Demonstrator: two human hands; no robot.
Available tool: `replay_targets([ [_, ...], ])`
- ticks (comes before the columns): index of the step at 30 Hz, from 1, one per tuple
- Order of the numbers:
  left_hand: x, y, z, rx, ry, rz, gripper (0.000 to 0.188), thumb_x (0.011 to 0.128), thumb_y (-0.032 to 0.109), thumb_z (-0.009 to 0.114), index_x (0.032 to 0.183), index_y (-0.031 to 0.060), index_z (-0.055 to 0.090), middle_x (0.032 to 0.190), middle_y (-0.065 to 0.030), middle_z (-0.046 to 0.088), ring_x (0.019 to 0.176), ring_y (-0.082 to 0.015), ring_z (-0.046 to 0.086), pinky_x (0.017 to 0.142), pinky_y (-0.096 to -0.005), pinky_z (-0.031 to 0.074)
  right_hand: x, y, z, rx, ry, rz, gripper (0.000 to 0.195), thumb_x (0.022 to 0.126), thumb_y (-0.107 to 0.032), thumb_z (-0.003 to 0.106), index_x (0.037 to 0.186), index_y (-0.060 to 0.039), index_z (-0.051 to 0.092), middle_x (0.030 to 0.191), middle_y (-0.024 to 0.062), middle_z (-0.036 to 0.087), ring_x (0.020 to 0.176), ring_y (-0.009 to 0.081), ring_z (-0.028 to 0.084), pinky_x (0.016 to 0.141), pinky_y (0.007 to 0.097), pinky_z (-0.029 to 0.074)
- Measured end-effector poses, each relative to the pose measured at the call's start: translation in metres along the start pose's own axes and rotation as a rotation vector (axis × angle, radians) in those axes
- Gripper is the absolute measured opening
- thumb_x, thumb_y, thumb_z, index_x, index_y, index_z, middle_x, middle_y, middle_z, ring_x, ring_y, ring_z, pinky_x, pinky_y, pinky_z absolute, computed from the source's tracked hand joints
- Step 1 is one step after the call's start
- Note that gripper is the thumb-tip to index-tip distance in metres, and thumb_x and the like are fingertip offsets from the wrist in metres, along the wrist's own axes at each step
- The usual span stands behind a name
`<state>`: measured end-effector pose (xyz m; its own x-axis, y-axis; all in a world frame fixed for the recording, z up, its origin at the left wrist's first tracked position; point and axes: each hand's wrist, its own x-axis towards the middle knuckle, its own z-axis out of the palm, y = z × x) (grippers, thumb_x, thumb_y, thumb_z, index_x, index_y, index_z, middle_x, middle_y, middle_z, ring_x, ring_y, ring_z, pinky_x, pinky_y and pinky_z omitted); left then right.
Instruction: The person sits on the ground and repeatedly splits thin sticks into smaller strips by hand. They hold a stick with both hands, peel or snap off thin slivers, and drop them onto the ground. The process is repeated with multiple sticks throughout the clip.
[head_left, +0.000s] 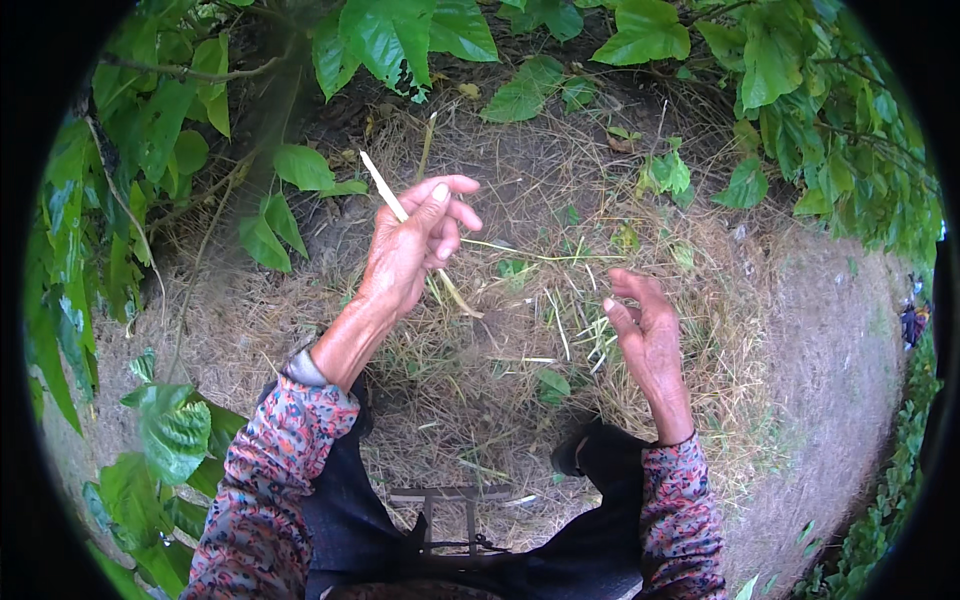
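Observation:
My left hand (412, 232) grips a slender peeled stick (382, 186), its pale end pointing up and to the left beyond the thumb. Below the palm a yellowish-green stem piece (459, 294) sticks out; whether it belongs to the same stick is hidden by the fingers. To the right, my right hand (649, 326) hangs over the dry grass with thumb and fingers apart and nothing visible between them. Pale plant slivers (559, 322) lie on the ground beside it, and a long thin green strip (517, 249) stretches between the hands.
Broad-leaved branches (165, 127) crowd the left side, and more foliage (795, 82) overhangs the upper right. Another stem (427, 142) stands beyond my left hand. Between my legs is a low frame with a crossbar (450, 495). Bare soil (817, 360) runs along the right.

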<state>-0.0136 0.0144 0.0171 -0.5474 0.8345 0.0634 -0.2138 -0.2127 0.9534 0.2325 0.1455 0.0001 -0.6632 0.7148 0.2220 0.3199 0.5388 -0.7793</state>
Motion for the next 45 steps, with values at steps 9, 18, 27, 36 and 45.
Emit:
replay_targets([
  [9, -0.009, -0.015, 0.021, -0.242, -0.095, -0.166, 0.035, 0.1, 0.027, 0.042, 0.115, -0.0018, 0.053, 0.08, -0.0068, 0.06, 0.05, -0.0048, 0.039, 0.045, -0.0178, 0.031, -0.027, -0.036, 0.081, -0.028, -0.305, -0.248, 0.04, 0.085, -0.017, 0.062, 0.119, 0.0018, 0.049, 0.105, 0.0221, 0.059, 0.096, 0.0369, 0.059, 0.081, 0.0437, 0.048],
  [18, -0.011, -0.024, 0.016, -0.118, -0.142, -0.043, 0.035, 0.096, 0.03, 0.05, 0.117, 0.0027, 0.052, 0.1, -0.0075, 0.061, 0.09, -0.0134, 0.057, 0.084, -0.0303, 0.045, -0.021, -0.028, 0.098, 0.222, -0.401, 0.115, 0.011, 0.092, -0.007, 0.049, 0.086, -0.0018, 0.056, 0.067, 0.0049, 0.061, 0.064, 0.0141, 0.062, 0.063, 0.0298, 0.051],
  [27, -0.026, -0.041, 0.021, 0.035, -0.132, -0.148, 0.024, 0.094, 0.016, 0.053, 0.115, 0.0044, 0.055, 0.102, -0.0058, 0.061, 0.096, -0.014, 0.058, 0.086, -0.0306, 0.046, -0.018, -0.021, 0.101, 0.273, -0.287, 0.171, 0.011, 0.092, -0.007, 0.052, 0.087, 0.0002, 0.058, 0.067, 0.0038, 0.061, 0.063, 0.009, 0.06, 0.06, 0.0248, 0.051],
  [36, -0.03, -0.053, 0.03, 0.211, -0.134, -0.122, 0.015, 0.093, 0.016, 0.055, 0.095, 0.0022, 0.062, 0.086, -0.0009, 0.063, 0.086, -0.0084, 0.056, 0.079, -0.0261, 0.045, -0.005, -0.023, 0.063, 0.046, -0.129, 0.016, 0.014, 0.087, -0.011, 0.058, 0.098, -0.0043, 0.064, 0.075, 0.0146, 0.065, 0.061, 0.0225, 0.062, 0.058, 0.0335, 0.048],
  [45, -0.035, -0.044, 0.044, 0.617, -0.29, 0.049, 0.01, 0.091, 0.005, 0.053, 0.095, -0.0029, 0.058, 0.077, -0.0039, 0.054, 0.074, -0.0085, 0.049, 0.068, -0.0269, 0.043, 0.005, -0.051, 0.012, 0.664, 0.182, 0.035, 0.029, 0.096, -0.016, 0.05, 0.117, 0.0022, 0.055, 0.102, 0.011, 0.064, 0.093, 0.0162, 0.062, 0.073, 0.0268, 0.054],
])
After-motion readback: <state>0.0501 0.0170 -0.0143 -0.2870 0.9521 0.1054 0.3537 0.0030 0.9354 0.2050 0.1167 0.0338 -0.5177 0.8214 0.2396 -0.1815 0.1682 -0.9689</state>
